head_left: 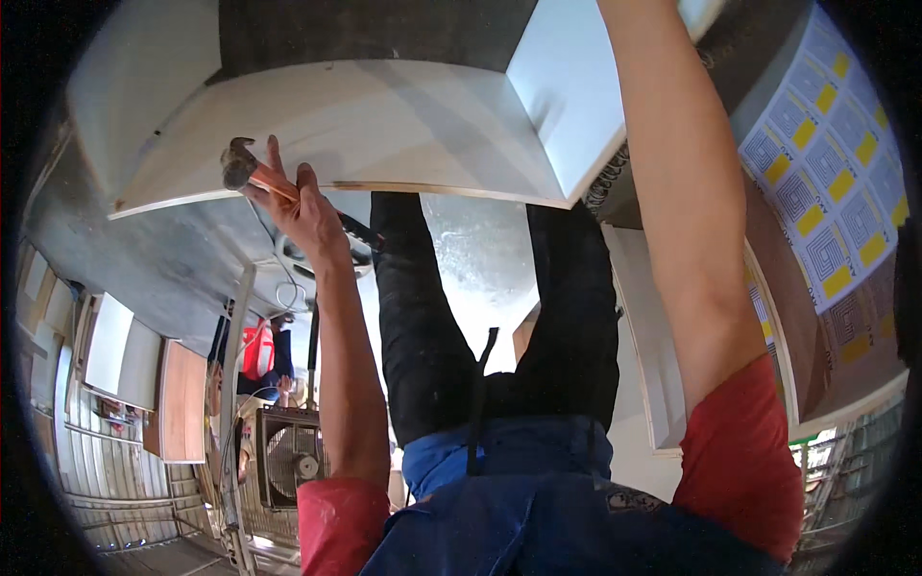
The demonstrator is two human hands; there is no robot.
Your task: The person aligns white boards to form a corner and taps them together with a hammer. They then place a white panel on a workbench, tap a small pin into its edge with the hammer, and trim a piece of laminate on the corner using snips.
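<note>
My left hand (312, 221) is closed around a claw hammer (274, 182) with an orange shaft and a black grip. The hammer's metal head points up and to the left, and one or two fingertips stick up beside the shaft. It is held just over the near edge of a white box-shaped cabinet (403, 125), whose panels have a raw wood edge facing me. My right arm (687, 182) stretches forward past the cabinet's right side panel (567, 86). The right hand lies beyond the top of the picture.
To the right stands a brown panel with printed white-and-yellow film (826, 163). A pale board (634, 336) leans beside my leg. At lower left are a boxy fan (288, 461), a wooden-faced cabinet (181, 403) and a red-and-blue shape, too small to make out. Loose cable lies on the grey floor (163, 259).
</note>
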